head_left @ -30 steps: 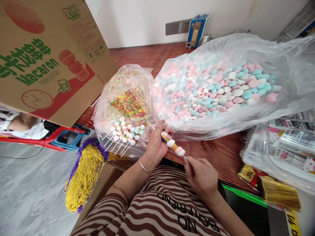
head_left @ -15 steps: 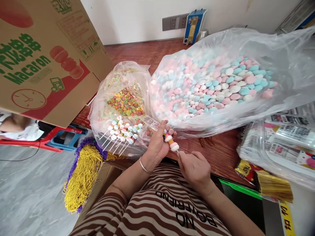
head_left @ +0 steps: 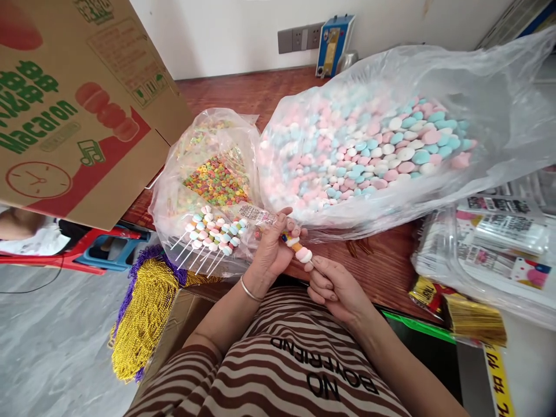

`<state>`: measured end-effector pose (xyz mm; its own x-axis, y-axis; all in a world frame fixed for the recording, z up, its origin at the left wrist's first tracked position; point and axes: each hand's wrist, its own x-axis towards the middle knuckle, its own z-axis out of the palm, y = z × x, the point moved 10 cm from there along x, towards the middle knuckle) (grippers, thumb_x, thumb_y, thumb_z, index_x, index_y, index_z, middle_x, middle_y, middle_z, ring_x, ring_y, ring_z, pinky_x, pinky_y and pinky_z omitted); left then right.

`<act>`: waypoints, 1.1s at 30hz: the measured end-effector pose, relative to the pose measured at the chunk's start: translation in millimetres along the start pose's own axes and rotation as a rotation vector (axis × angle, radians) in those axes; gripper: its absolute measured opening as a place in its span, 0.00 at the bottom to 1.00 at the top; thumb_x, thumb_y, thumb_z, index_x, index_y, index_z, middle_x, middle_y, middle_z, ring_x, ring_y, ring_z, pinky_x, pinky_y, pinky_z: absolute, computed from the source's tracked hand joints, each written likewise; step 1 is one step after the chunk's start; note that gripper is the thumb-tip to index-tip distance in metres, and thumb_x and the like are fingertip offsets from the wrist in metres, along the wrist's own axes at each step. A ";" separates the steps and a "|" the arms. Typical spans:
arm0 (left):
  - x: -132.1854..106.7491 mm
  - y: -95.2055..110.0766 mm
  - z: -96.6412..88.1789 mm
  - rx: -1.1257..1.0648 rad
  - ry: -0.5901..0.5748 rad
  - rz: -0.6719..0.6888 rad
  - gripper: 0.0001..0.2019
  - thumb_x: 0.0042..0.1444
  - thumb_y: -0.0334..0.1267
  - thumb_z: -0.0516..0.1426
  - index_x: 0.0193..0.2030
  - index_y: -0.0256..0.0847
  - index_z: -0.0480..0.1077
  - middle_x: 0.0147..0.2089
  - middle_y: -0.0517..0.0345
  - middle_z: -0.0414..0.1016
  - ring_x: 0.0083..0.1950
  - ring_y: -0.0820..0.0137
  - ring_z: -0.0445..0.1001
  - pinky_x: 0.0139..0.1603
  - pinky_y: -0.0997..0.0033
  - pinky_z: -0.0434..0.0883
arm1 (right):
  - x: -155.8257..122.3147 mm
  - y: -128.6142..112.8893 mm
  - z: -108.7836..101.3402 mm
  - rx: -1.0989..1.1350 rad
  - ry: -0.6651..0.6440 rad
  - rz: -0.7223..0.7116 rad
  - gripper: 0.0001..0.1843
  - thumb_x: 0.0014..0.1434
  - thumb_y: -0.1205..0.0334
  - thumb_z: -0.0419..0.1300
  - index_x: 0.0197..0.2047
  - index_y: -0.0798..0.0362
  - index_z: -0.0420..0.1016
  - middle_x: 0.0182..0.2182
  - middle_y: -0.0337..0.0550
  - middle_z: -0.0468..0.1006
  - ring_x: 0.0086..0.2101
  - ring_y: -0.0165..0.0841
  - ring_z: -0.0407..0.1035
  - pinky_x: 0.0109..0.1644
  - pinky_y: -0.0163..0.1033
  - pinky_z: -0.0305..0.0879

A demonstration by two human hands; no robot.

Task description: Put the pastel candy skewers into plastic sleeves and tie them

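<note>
One candy skewer (head_left: 303,253) is gripped by the curled left hand (head_left: 273,246), its stick (head_left: 310,263) pinched by the right hand (head_left: 333,285).

Open strip of bench (head_left: 377,281) right of the right hand (head_left: 334,284), between big candy bag (head_left: 391,145) and front edge. Thin brown strips (head_left: 359,248) lie in it; clear plastic packaging (head_left: 486,255) and gold bundle (head_left: 475,318) bound its right end. Left: ringed-sweets bag (head_left: 221,179) and marshmallow skewers (head_left: 215,231) in the way. Behind, bare wood between carton (head_left: 78,116) and blue device (head_left: 333,46).
</note>
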<state>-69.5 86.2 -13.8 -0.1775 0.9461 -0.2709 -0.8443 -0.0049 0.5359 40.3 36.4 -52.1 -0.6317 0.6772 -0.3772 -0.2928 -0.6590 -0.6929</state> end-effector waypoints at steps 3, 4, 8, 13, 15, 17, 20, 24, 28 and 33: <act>-0.7 -8.9 0.7 -0.032 0.033 -0.056 0.13 0.57 0.42 0.68 0.44 0.38 0.76 0.27 0.68 0.62 0.27 0.80 0.65 0.43 0.73 0.74 | -3.2 -14.4 -5.3 -0.292 0.063 -0.169 0.18 0.65 0.45 0.61 0.35 0.51 0.73 0.16 0.25 0.53 0.16 0.24 0.45 0.20 0.33 0.50; -1.2 -11.5 0.6 -0.034 0.055 -0.078 0.12 0.59 0.42 0.67 0.44 0.37 0.75 0.27 0.68 0.62 0.26 0.80 0.65 0.42 0.73 0.74 | -7.1 -27.2 -7.7 -0.489 0.122 -0.304 0.17 0.66 0.46 0.59 0.34 0.51 0.72 0.18 0.29 0.59 0.17 0.26 0.51 0.22 0.34 0.53; -5.7 -19.5 2.2 -0.020 0.129 -0.136 0.12 0.59 0.43 0.67 0.42 0.37 0.74 0.26 0.67 0.63 0.26 0.79 0.65 0.40 0.72 0.74 | -34.6 -61.9 15.9 -1.315 0.290 -0.886 0.10 0.69 0.59 0.57 0.36 0.52 0.75 0.21 0.38 0.69 0.23 0.31 0.61 0.31 0.39 0.56; -10.6 -30.3 10.0 0.050 0.065 -0.201 0.18 0.56 0.50 0.67 0.42 0.37 0.75 0.26 0.66 0.65 0.28 0.76 0.69 0.42 0.70 0.76 | -35.2 -62.4 14.7 -1.278 0.325 -0.892 0.11 0.70 0.60 0.54 0.39 0.52 0.75 0.21 0.37 0.69 0.22 0.30 0.60 0.28 0.38 0.55; -7.8 -27.5 11.8 0.068 0.012 -0.175 0.20 0.54 0.49 0.69 0.44 0.36 0.76 0.31 0.61 0.71 0.33 0.73 0.74 0.43 0.69 0.76 | -28.9 -59.0 -3.2 -1.016 0.361 -0.711 0.13 0.71 0.56 0.54 0.37 0.51 0.73 0.21 0.34 0.66 0.21 0.28 0.57 0.27 0.36 0.53; -2.6 -15.4 6.8 0.097 0.026 -0.068 0.20 0.50 0.42 0.72 0.47 0.37 0.75 0.37 0.58 0.77 0.38 0.70 0.78 0.44 0.70 0.75 | -25.9 -54.7 -15.0 -0.805 0.377 -0.601 0.14 0.69 0.52 0.57 0.36 0.52 0.73 0.21 0.32 0.63 0.22 0.27 0.54 0.26 0.35 0.51; 2.2 0.9 1.0 0.145 0.061 0.065 0.22 0.45 0.33 0.74 0.48 0.40 0.75 0.40 0.58 0.79 0.42 0.70 0.80 0.50 0.70 0.74 | -20.2 -49.8 -22.4 -0.554 0.330 -0.509 0.14 0.65 0.49 0.62 0.36 0.52 0.74 0.20 0.31 0.62 0.22 0.26 0.54 0.26 0.35 0.51; 1.2 -0.1 3.9 0.142 0.048 0.017 0.19 0.44 0.36 0.75 0.40 0.40 0.74 0.38 0.59 0.78 0.40 0.70 0.80 0.52 0.65 0.76 | -3.8 -20.7 -14.6 -0.098 0.082 -0.175 0.17 0.60 0.46 0.67 0.35 0.52 0.73 0.16 0.24 0.53 0.16 0.22 0.43 0.20 0.31 0.48; -2.2 -5.8 6.0 0.142 0.030 -0.124 0.19 0.46 0.46 0.74 0.32 0.39 0.70 0.30 0.62 0.74 0.31 0.73 0.77 0.47 0.63 0.79 | -6.5 -3.1 0.3 0.095 -0.105 0.025 0.18 0.59 0.47 0.68 0.32 0.53 0.73 0.14 0.21 0.46 0.14 0.20 0.35 0.16 0.29 0.41; -2.4 -12.4 8.1 0.221 0.004 -0.256 0.22 0.52 0.52 0.70 0.26 0.39 0.66 0.23 0.64 0.69 0.24 0.74 0.73 0.41 0.64 0.80 | -13.5 -8.7 -11.5 -0.145 -0.064 -0.095 0.20 0.64 0.43 0.62 0.33 0.52 0.72 0.14 0.23 0.50 0.15 0.22 0.40 0.17 0.31 0.44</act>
<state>-54.5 86.6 -13.2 0.0232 0.9063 -0.4221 -0.7315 0.3032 0.6107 59.6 36.8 -48.1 -0.6520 0.7089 -0.2689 -0.2496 -0.5356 -0.8068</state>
